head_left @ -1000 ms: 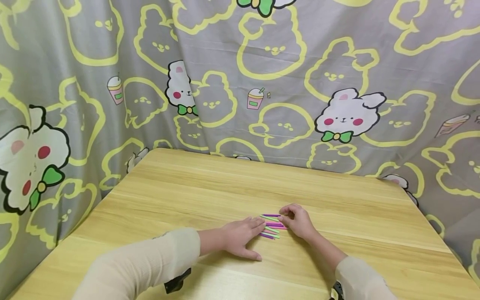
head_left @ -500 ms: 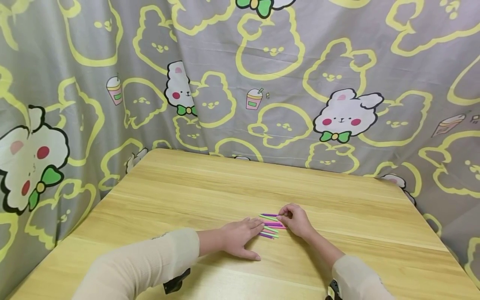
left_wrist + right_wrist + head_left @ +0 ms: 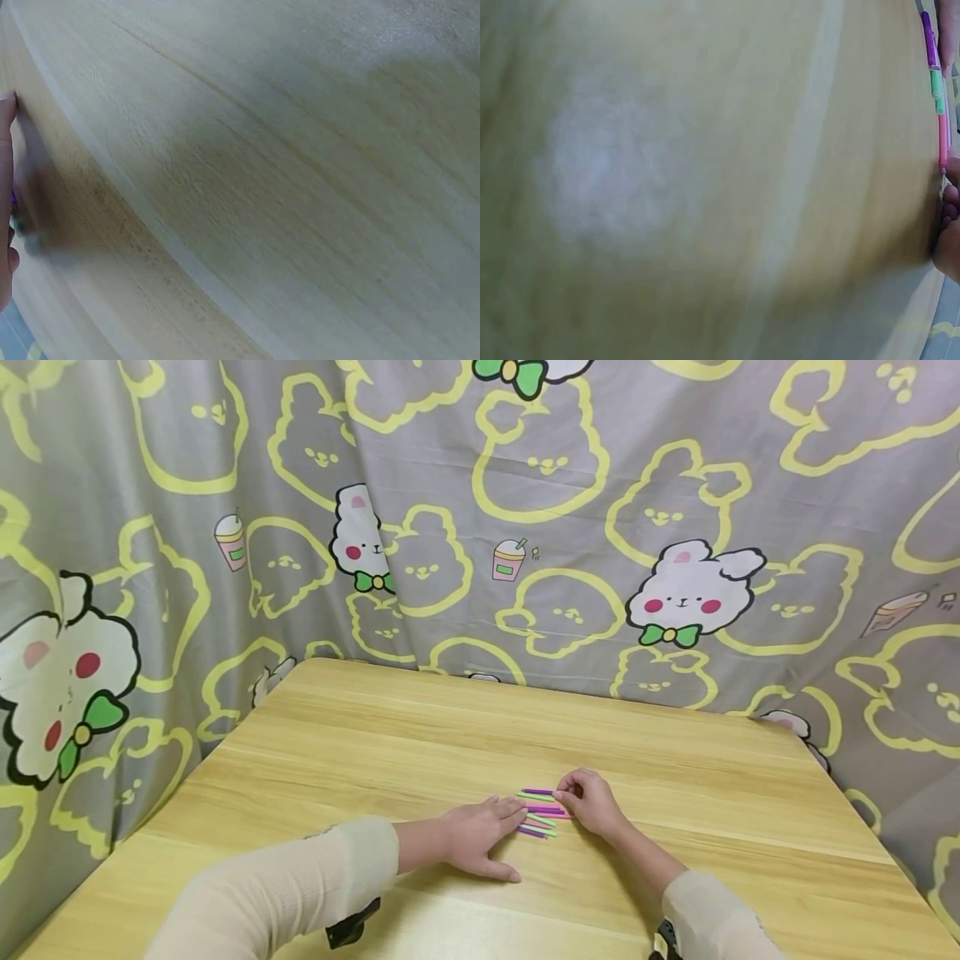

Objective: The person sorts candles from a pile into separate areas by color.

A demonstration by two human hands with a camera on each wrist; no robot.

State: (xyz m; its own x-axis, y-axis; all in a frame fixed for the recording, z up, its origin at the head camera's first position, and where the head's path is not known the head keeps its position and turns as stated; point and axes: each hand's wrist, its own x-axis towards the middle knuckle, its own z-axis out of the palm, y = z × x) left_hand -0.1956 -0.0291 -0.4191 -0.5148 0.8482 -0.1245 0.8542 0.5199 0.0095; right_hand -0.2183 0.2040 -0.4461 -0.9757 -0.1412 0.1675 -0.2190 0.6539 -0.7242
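Observation:
Several thin, straight plastic sticks lie roughly side by side on the wooden table, among them a purple stick [image 3: 537,792], a green stick [image 3: 536,797] and a pink stick [image 3: 564,816]. My left hand [image 3: 480,837] lies flat with spread thumb, its fingertips over the left ends of the middle sticks. At the far side of the group, the thumb and forefinger of my right hand [image 3: 592,802] pinch at the right ends of the purple and green sticks; which one is held I cannot tell. The right wrist view catches a pink stick [image 3: 943,139] beside curled fingers at its edge.
The wooden table [image 3: 360,727] extends on all sides of the sticks. Behind and to the left hangs a grey curtain [image 3: 442,460] with yellow outlines and cartoon rabbits, close along the table's edges.
The far green stick has turned slightly and now lies more nearly parallel to the purple one. My right hand has shifted a little left; the left hand stays almost still.

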